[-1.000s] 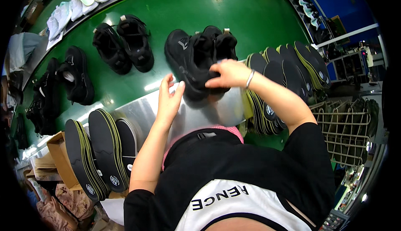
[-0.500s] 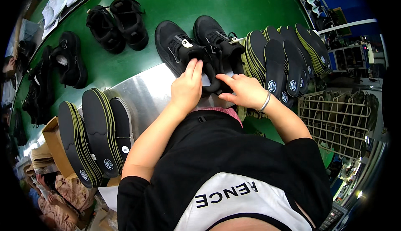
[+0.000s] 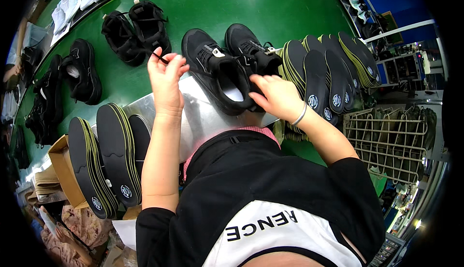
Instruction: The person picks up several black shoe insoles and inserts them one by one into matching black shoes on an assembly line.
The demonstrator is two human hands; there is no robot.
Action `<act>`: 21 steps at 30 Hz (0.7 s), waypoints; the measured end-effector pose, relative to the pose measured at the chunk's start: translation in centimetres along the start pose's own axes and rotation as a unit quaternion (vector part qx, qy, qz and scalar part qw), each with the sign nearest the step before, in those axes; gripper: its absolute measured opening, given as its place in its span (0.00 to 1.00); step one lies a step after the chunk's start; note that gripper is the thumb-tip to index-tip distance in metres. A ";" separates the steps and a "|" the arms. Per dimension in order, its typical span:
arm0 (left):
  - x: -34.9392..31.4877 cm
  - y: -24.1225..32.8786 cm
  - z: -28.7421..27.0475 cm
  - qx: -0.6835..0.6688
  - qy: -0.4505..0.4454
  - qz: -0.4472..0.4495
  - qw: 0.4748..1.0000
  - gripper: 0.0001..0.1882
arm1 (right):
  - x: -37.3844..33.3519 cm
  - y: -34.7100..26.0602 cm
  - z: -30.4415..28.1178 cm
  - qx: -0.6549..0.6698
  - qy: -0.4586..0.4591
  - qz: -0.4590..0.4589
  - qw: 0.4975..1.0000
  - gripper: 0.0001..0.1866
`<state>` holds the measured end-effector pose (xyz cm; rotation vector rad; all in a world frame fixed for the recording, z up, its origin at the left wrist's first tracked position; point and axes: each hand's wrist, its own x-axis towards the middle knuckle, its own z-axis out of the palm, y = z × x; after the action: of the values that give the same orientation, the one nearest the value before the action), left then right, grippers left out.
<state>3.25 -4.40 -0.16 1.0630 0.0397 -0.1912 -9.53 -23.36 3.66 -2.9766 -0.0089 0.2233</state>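
Two black sneakers stand side by side on the green belt and a metal plate (image 3: 203,117) in front of me. My right hand (image 3: 273,95) grips the heel of the nearer black sneaker (image 3: 220,71), whose opening shows a white lining. The other sneaker (image 3: 251,47) sits just right of it. My left hand (image 3: 166,81) is raised left of the shoe, pinching a thin black shoelace (image 3: 159,58) that runs toward the sneaker's tongue.
Stacks of black insoles with yellow edges stand on edge at my right (image 3: 333,69) and lower left (image 3: 106,156). More black shoes (image 3: 137,28) lie further along the green belt (image 3: 270,6), white shoes (image 3: 77,1) at the far left. A wire rack (image 3: 386,141) is at right.
The pair of sneakers has come closer onto the metal plate. My left hand lifted away from the shoe, pulling the lace out to the left. My right hand moved to the heel.
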 end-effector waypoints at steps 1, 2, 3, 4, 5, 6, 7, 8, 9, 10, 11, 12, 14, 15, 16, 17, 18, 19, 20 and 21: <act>-0.1 -0.6 0.4 0.083 -0.028 0.030 0.996 0.35 | 0.7 -0.1 0.0 0.037 0.043 -0.017 0.998 0.22; -0.3 -1.5 0.8 0.166 -0.056 0.058 0.983 0.39 | 1.6 -0.3 0.3 0.069 0.090 -0.040 0.993 0.25; -0.5 -2.9 1.0 0.254 -0.098 0.098 0.957 0.45 | 2.7 -0.6 0.5 0.068 0.121 -0.050 0.989 0.27; -0.1 -5.1 0.8 0.385 -0.127 0.228 0.885 0.47 | 3.9 -1.0 0.8 0.066 0.152 -0.060 0.984 0.28; -0.4 -5.7 1.4 0.451 -0.140 0.268 0.840 0.44 | 5.1 -1.1 1.5 0.073 0.149 -0.058 0.984 0.28; -0.6 -6.1 1.9 0.511 -0.152 0.308 0.788 0.41 | 6.4 -0.9 2.4 0.079 0.148 -0.055 0.984 0.27; -0.3 -6.6 2.0 0.509 -0.152 0.307 0.790 0.37 | 7.9 0.0 4.3 0.083 0.158 -0.073 0.981 0.26; 0.0 -6.6 2.0 0.510 -0.150 0.304 0.791 0.32 | 8.7 -0.1 4.4 0.156 0.153 -0.082 0.972 0.23; 0.1 -6.5 1.8 0.449 -0.126 0.280 0.839 0.23 | 8.9 -0.1 4.5 0.185 0.169 -0.071 0.966 0.21; 0.7 -6.1 1.5 0.419 -0.120 0.230 0.870 0.17 | 9.1 -0.1 4.6 0.214 0.184 -0.061 0.958 0.20; 1.0 -5.7 0.9 0.362 -0.132 0.163 0.908 0.16 | 9.1 0.0 4.7 0.288 0.154 -0.040 0.945 0.17; 1.4 -5.5 0.3 0.302 -0.142 0.094 0.938 0.15 | 9.1 0.3 5.2 0.308 0.158 -0.050 0.937 0.15; 2.0 -5.7 -0.7 0.271 -0.156 0.037 0.949 0.13 | 9.4 0.5 5.4 0.425 0.056 0.035 0.903 0.13; 2.1 -5.9 -0.9 0.246 -0.154 0.012 0.957 0.13 | 9.4 0.0 4.9 0.537 -0.003 0.092 0.839 0.14; 2.2 -5.9 -1.2 0.220 -0.151 -0.012 0.964 0.12 | 9.4 -0.2 5.9 0.634 -0.005 0.119 0.764 0.14; 2.1 -5.7 -1.0 0.188 -0.151 -0.039 0.970 0.13 | 9.4 -0.6 5.6 0.649 -0.012 0.147 0.747 0.14; 2.1 -5.8 -1.1 0.169 -0.150 -0.056 0.973 0.13 | 9.4 -1.0 5.3 0.663 -0.018 0.176 0.728 0.14; 2.3 -6.0 -1.2 0.150 -0.149 -0.072 0.975 0.14 | 9.5 -1.2 5.5 0.677 -0.023 0.179 0.713 0.13; 2.4 -6.0 -1.2 0.129 -0.150 -0.088 0.976 0.14 | 9.6 -1.2 5.6 0.691 -0.026 0.183 0.699 0.11; 2.3 -5.8 -1.2 0.118 -0.155 -0.108 0.975 0.16 | 9.7 -1.1 5.7 0.704 -0.029 0.186 0.685 0.10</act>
<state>4.60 -6.46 -6.07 1.2556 -0.1520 -0.5687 -0.81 -21.21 -3.12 -1.3695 0.5121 0.2124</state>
